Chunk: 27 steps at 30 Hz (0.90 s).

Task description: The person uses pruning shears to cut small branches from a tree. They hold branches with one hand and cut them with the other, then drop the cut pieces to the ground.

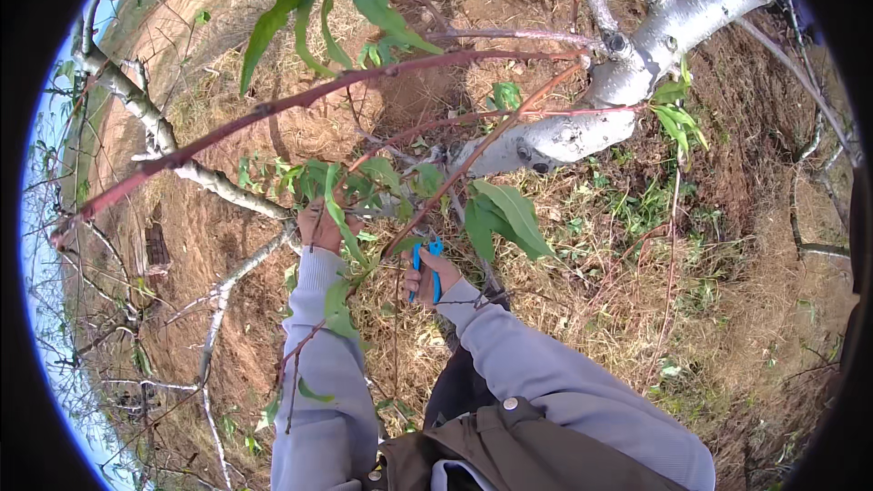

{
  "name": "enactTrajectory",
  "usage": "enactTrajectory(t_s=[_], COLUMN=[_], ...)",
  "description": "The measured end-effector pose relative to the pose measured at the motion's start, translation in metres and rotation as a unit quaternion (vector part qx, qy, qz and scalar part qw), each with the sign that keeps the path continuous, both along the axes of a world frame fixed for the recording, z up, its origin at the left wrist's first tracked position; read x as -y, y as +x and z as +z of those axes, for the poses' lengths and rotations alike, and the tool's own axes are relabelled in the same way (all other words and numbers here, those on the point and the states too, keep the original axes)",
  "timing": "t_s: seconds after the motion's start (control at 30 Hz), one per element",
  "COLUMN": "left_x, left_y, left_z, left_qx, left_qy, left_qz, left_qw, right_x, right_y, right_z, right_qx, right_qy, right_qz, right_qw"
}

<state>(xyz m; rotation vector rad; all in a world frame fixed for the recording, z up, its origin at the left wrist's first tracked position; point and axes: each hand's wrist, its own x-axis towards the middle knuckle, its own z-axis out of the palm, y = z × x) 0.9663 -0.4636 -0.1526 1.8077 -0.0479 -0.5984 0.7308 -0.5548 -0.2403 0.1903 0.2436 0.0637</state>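
My right hand (431,276) is closed around the blue handles of a pair of pruning shears (436,266), low in the middle of the picture. Leaves and twigs hide most of the shears' blades. To its left, my left hand (322,221) is at a thin branch among green leaves (382,174); foliage partly covers its fingers, and I cannot tell whether they grip the branch. A reddish shoot (464,167) slants down between the camera and both hands. Larger green leaves (508,215) hang just above and right of the shears.
A thick whitewashed limb (614,102) crosses the upper right. Another pale branch (218,184) comes in from the left. One long red shoot (327,92) spans the upper view, near the camera. Dry grass (580,341) and reddish soil lie below, with bare branches at both sides.
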Motion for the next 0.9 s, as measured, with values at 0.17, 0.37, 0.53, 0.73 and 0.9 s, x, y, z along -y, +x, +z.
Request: enactTrajectory(t_s=[0.17, 0.37, 0.53, 0.73, 0.9], left_x=[-0.043, -0.19, -0.256, -0.299, -0.314], left_y=[0.025, -0.008, -0.073, -0.198, -0.255], left_z=[0.001, 0.013, -0.013, -0.049, -0.08], left_qx=[-0.203, 0.135, 0.005, -0.294, -0.418], left_qy=[0.044, 0.167, 0.266, 0.268, 0.111], left_qz=[0.143, -0.05, 0.086, 0.193, 0.264], left_qw=[0.968, 0.975, 0.96, 0.897, 0.862], right_x=[0.016, 0.009, 0.002, 0.032, 0.048], right_y=[0.007, -0.035, -0.041, -0.001, 0.028], right_z=[0.015, 0.013, -0.005, -0.014, -0.003], right_qx=[0.035, -0.12, -0.257, -0.239, -0.262], right_qy=[0.017, -0.088, -0.43, -0.556, -0.59], right_qz=[0.019, 0.081, 0.157, 0.222, 0.253], right_qw=[0.999, 0.986, 0.851, 0.764, 0.721])
